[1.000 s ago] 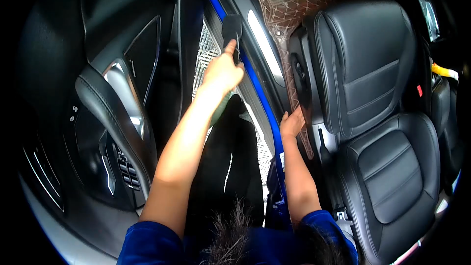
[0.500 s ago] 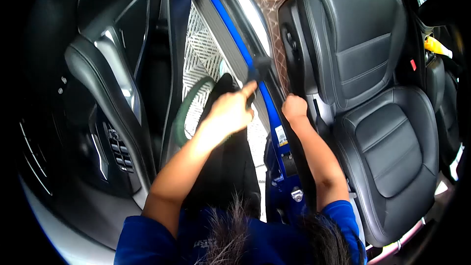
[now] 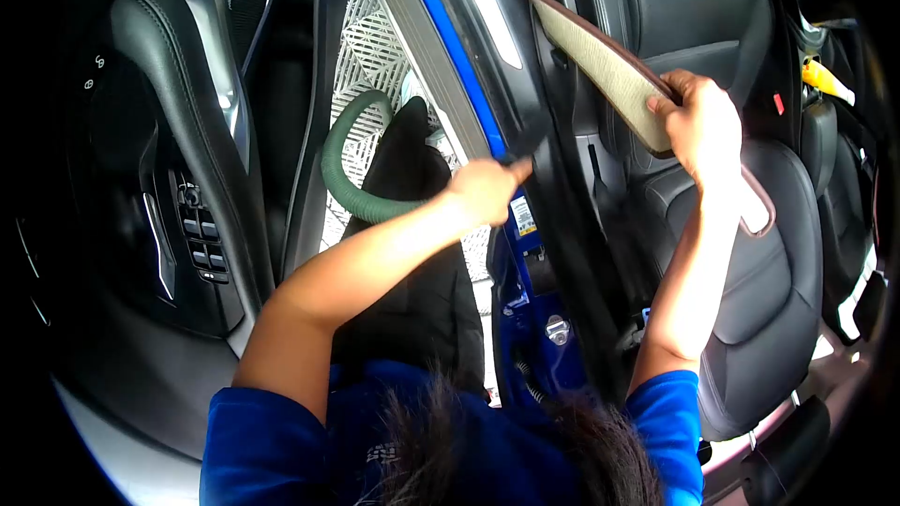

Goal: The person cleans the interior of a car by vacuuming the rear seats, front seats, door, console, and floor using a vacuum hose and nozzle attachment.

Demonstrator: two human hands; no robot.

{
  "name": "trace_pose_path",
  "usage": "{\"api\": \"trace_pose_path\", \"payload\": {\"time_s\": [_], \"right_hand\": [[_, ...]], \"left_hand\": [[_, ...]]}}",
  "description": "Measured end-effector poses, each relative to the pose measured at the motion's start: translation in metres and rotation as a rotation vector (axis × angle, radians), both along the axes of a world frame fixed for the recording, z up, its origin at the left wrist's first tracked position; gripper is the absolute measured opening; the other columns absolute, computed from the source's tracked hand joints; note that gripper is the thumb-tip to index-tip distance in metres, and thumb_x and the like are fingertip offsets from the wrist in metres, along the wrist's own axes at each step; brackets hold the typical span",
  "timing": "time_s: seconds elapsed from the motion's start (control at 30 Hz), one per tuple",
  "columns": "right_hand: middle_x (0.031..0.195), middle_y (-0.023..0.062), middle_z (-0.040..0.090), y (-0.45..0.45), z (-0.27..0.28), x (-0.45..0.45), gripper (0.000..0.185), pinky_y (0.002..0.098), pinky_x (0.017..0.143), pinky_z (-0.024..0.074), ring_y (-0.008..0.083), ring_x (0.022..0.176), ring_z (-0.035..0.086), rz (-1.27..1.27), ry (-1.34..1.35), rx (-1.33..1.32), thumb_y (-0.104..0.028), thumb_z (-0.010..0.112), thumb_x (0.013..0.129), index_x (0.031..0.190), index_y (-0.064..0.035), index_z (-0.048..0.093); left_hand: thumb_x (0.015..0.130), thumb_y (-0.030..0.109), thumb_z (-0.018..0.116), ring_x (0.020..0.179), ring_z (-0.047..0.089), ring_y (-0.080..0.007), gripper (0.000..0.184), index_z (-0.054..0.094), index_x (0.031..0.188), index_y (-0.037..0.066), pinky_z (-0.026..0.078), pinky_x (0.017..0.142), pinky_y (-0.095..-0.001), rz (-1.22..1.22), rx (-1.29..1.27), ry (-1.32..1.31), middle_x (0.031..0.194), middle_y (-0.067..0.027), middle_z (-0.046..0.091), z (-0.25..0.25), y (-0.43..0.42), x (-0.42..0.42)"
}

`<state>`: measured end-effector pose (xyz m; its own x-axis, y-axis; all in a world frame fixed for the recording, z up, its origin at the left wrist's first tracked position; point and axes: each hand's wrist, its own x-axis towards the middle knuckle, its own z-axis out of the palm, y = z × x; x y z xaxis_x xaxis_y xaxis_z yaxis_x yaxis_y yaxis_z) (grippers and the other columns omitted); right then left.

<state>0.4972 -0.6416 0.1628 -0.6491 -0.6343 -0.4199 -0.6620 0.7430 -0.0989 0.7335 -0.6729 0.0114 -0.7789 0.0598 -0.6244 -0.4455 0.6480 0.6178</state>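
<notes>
My right hand (image 3: 703, 126) grips the edge of a brown car floor mat (image 3: 605, 66), raised above the driver's seat side with its beige underside showing. The mat's far end reaches back toward the footwell. My left hand (image 3: 486, 192) is closed round a black vacuum nozzle (image 3: 531, 136), blurred, over the door sill (image 3: 459, 56). A green ribbed hose (image 3: 342, 192) loops on the floor left of my leg and passes behind my left forearm. Where it joins the nozzle is hidden.
The open car door (image 3: 164, 94) stands on the left, with window switches on its armrest. A black leather seat (image 3: 769, 262) is on the right. A metal latch striker (image 3: 558, 329) juts from the blue door pillar. Patterned white flooring (image 3: 373, 47) lies below.
My right hand has risen to the right, lifting the floor mat out of the footwell over the seat. My left hand has shifted slightly right with the nozzle. The view has shifted slightly.
</notes>
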Motion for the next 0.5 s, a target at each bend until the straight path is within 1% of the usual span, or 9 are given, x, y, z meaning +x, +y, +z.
{"api": "trace_pose_path", "payload": {"time_s": [0.07, 0.13, 0.23, 0.27, 0.3, 0.37, 0.4, 0.47, 0.5], "right_hand": [[0.084, 0.016, 0.07, 0.001, 0.003, 0.003, 0.023, 0.0369, 0.079, 0.0521, 0.0286, 0.083, 0.07, 0.011, 0.003, 0.001, -0.021, 0.07, 0.08, 0.098, -0.0064, 0.073], [0.084, 0.0163, 0.07, 0.003, 0.002, 0.005, 0.024, 0.0368, 0.079, 0.0521, 0.0284, 0.083, 0.07, 0.023, -0.022, -0.005, -0.022, 0.069, 0.081, 0.099, -0.0061, 0.073], [0.084, 0.0165, 0.07, 0.01, 0.001, 0.007, 0.025, 0.0369, 0.079, 0.0521, 0.0287, 0.083, 0.07, 0.014, -0.056, -0.003, -0.022, 0.069, 0.081, 0.1, -0.0062, 0.072], [0.085, 0.0167, 0.07, 0.011, -0.001, 0.007, 0.025, 0.0371, 0.079, 0.0521, 0.029, 0.083, 0.07, 0.021, -0.072, -0.011, -0.022, 0.069, 0.082, 0.101, -0.0062, 0.072], [0.086, 0.0171, 0.07, 0.013, -0.002, 0.005, 0.026, 0.0373, 0.079, 0.0518, 0.0297, 0.084, 0.069, 0.027, -0.09, -0.005, -0.022, 0.069, 0.082, 0.102, -0.0059, 0.071], [0.087, 0.0172, 0.07, 0.017, -0.003, 0.004, 0.026, 0.0375, 0.08, 0.0517, 0.0301, 0.085, 0.069, 0.036, -0.087, -0.014, -0.022, 0.068, 0.082, 0.102, -0.0057, 0.071], [0.087, 0.0174, 0.07, 0.017, -0.003, 0.004, 0.025, 0.0376, 0.08, 0.0517, 0.0306, 0.086, 0.069, 0.054, -0.078, -0.035, -0.022, 0.068, 0.082, 0.101, -0.0054, 0.071], [0.087, 0.0168, 0.07, 0.017, -0.004, 0.007, 0.024, 0.0384, 0.081, 0.0519, 0.0306, 0.087, 0.069, 0.047, -0.096, -0.036, -0.021, 0.068, 0.082, 0.1, -0.0054, 0.071], [0.087, 0.0168, 0.07, 0.017, -0.007, 0.01, 0.023, 0.0389, 0.081, 0.0521, 0.0306, 0.087, 0.069, 0.093, -0.079, -0.023, -0.02, 0.069, 0.081, 0.098, -0.0052, 0.071]], "left_hand": [[0.072, 0.007, 0.06, 0.086, 0.068, -0.0342, 0.071, 0.047, 0.141, 0.018, 0.054, 0.071, -0.0452, -0.15, 0.167, 0.006, 0.085, -0.0221, 0.068, 0.001, 0.033, 0.009], [0.069, 0.005, 0.061, 0.087, 0.068, -0.0353, 0.074, 0.047, 0.141, 0.016, 0.054, 0.075, -0.0446, -0.052, 0.229, 0.015, 0.09, -0.02, 0.069, -0.014, 0.046, -0.006], [0.066, 0.008, 0.062, 0.094, 0.067, -0.0335, 0.076, 0.049, 0.14, 0.022, 0.055, 0.08, -0.0402, -0.069, 0.323, -0.067, 0.11, -0.0194, 0.067, -0.062, 0.037, -0.047], [0.067, 0.008, 0.06, 0.1, 0.066, -0.0302, 0.075, 0.05, 0.14, 0.022, 0.056, 0.077, -0.0379, -0.117, 0.346, -0.16, 0.114, -0.017, 0.067, -0.065, 0.026, -0.065], [0.067, 0.007, 0.062, 0.106, 0.064, -0.0269, 0.076, 0.049, 0.14, 0.022, 0.058, 0.072, -0.0369, -0.117, 0.44, -0.4, 0.125, -0.0132, 0.062, -0.021, -0.013, -0.088], [0.067, 0.007, 0.065, 0.108, 0.061, -0.0269, 0.077, 0.049, 0.141, 0.021, 0.06, 0.068, -0.0386, -0.121, 0.414, -0.479, 0.145, -0.0094, 0.045, -0.017, -0.049, -0.119], [0.069, 0.008, 0.063, 0.11, 0.06, -0.0269, 0.075, 0.048, 0.141, 0.024, 0.06, 0.069, -0.0377, -0.141, 0.297, -0.531, 0.144, -0.0089, 0.046, -0.001, -0.074, -0.135], [0.07, 0.01, 0.061, 0.085, 0.064, -0.0286, 0.071, 0.051, 0.139, 0.025, 0.057, 0.06, -0.0395, -0.014, 0.163, -0.502, 0.14, -0.0098, 0.05, 0.023, -0.116, -0.141], [0.071, 0.009, 0.059, 0.064, 0.061, -0.0259, 0.071, 0.051, 0.139, 0.024, 0.055, 0.052, -0.0394, 0.078, 0.11, -0.484, 0.127, -0.0148, 0.057, 0.011, -0.135, -0.138]]}}
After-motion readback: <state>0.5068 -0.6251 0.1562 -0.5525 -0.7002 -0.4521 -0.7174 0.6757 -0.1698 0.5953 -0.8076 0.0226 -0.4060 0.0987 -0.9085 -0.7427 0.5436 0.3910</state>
